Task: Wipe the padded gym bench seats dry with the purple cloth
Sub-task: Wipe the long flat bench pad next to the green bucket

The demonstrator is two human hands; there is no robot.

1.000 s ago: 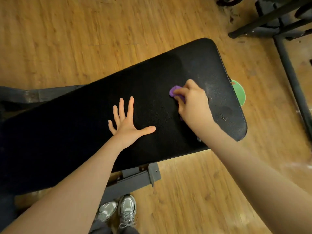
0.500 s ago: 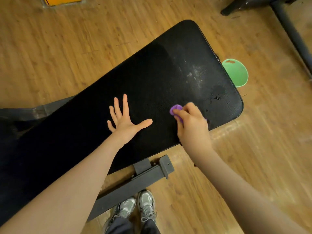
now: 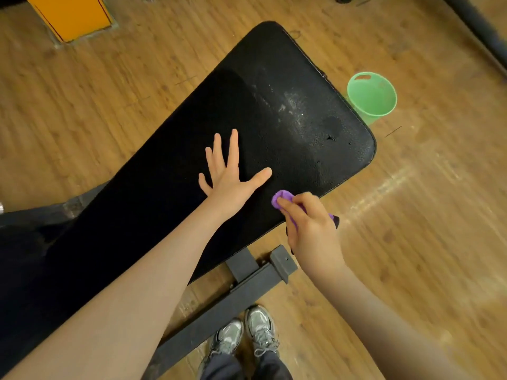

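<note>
Orange panel point(image 3: 71, 15) at the floor's far left corner. Black padded surface point(image 3: 164, 201) runs diagonally from near left to far right, grey steel frame point(image 3: 233, 292) showing under its near edge. Left hand point(image 3: 229, 174) flat on the surface mid-pad, fingers straight and spread, thumb out toward the right, grip released. Grey sneakers point(image 3: 247, 335) on the wood floor point(image 3: 411, 242) below the frame. Right hand point(image 3: 310, 226) at the surface's near edge, grip grasping the purple cloth point(image 3: 282, 198), fingers curled round it; cloth bunched, pressed on the pad just beside the left thumb. Wet droplets point(image 3: 296, 111) toward the far right end. Green bucket point(image 3: 371, 96) on the floor just beside the far right corner
</note>
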